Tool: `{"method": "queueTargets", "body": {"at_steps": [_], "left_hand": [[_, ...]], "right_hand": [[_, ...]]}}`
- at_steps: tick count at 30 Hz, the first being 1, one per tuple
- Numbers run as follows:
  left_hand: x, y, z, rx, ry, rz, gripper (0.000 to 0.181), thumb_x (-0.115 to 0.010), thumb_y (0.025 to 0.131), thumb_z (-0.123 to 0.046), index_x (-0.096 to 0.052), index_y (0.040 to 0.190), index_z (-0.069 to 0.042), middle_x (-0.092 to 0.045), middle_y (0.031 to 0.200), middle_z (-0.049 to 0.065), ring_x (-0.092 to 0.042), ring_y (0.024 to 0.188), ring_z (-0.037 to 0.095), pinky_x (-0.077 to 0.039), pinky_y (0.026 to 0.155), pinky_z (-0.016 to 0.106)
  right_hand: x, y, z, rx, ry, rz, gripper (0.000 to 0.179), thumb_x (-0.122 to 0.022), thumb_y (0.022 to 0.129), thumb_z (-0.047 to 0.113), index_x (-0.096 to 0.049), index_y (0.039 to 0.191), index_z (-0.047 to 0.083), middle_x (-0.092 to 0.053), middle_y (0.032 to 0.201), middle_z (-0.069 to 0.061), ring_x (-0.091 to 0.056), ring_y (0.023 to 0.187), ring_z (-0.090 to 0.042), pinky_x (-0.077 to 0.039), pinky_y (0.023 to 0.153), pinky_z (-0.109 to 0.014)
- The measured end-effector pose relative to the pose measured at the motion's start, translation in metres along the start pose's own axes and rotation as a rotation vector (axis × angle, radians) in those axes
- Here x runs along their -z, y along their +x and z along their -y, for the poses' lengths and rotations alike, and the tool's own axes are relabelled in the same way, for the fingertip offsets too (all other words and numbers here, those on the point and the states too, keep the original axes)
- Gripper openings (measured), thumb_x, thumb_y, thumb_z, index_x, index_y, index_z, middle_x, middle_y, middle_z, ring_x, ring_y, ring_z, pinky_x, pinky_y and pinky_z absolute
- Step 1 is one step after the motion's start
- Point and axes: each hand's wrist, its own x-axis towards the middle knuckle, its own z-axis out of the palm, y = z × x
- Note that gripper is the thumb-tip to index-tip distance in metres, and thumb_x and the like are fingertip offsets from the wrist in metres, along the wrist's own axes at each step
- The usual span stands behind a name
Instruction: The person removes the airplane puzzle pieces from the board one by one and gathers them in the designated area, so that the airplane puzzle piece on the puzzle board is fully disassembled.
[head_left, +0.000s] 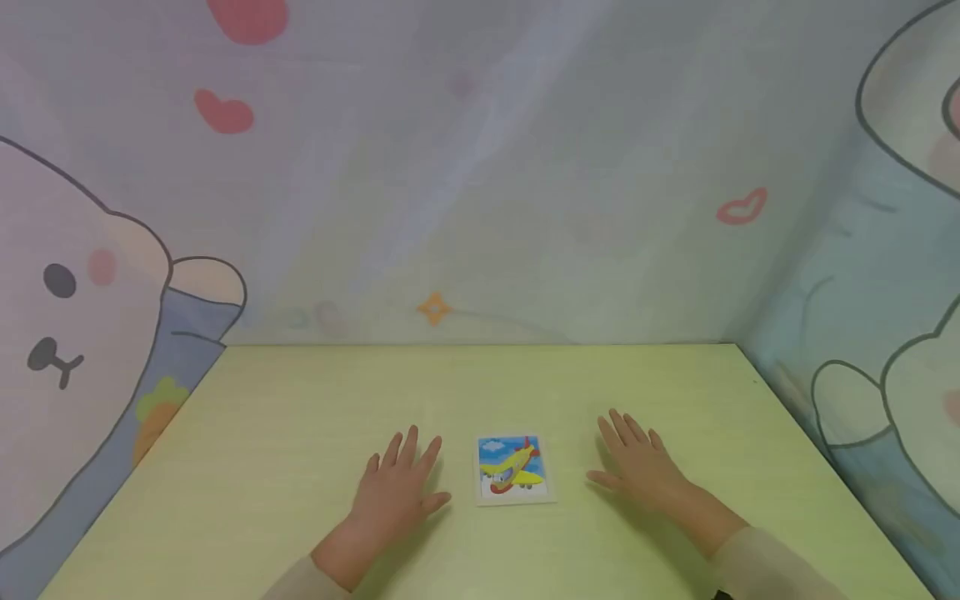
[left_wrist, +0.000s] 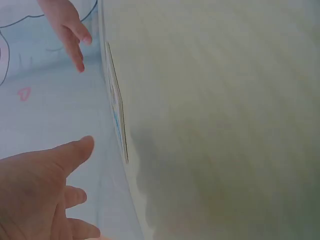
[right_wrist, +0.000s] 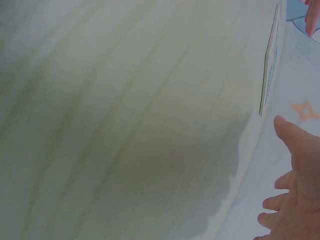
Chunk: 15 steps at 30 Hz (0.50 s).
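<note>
A small square picture card lies on the table, a yellow airplane on blue sky inside a white border. To its left is my left hand, palm down with fingers spread, the thumb pointing toward the card. My right hand is on the other side, its fingers also extended and its thumb toward the card. Neither hand touches the card or holds anything. In the left wrist view the card appears nearly edge-on, beyond the left thumb. The right wrist view shows the card edge-on above the right thumb.
The pale yellow-green table reaches back to a cloth backdrop printed with hearts and cartoon animals. Cloth side panels stand along the left and right table edges. Both hands cast shadows on the tabletop.
</note>
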Motion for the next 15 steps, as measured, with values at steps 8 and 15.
{"method": "queueTargets", "body": {"at_steps": [8, 15], "left_hand": [[0.002, 0.013, -0.021, -0.115, -0.007, 0.110, 0.072, -0.065, 0.082, -0.047, -0.041, 0.141, -0.014, -0.036, 0.143, 0.020, -0.037, 0.128, 0.038, -0.038, 0.093, 0.055], [0.001, 0.021, -0.052, -0.211, 0.032, 0.247, 0.067, -0.062, 0.085, -0.047, -0.041, 0.142, -0.018, -0.035, 0.145, 0.016, -0.036, 0.130, 0.035, -0.038, 0.094, 0.053]], "right_hand": [[0.000, 0.022, 0.020, 0.012, 0.292, 0.064, 0.065, -0.060, 0.091, 0.030, -0.035, 0.140, -0.004, -0.041, 0.139, -0.022, -0.036, 0.128, -0.038, -0.030, 0.102, -0.050], [-0.016, 0.040, 0.040, 0.065, 0.328, 0.101, 0.048, -0.062, 0.090, 0.018, -0.049, 0.130, -0.003, -0.051, 0.128, -0.020, -0.044, 0.122, -0.037, -0.034, 0.099, -0.049]]}}
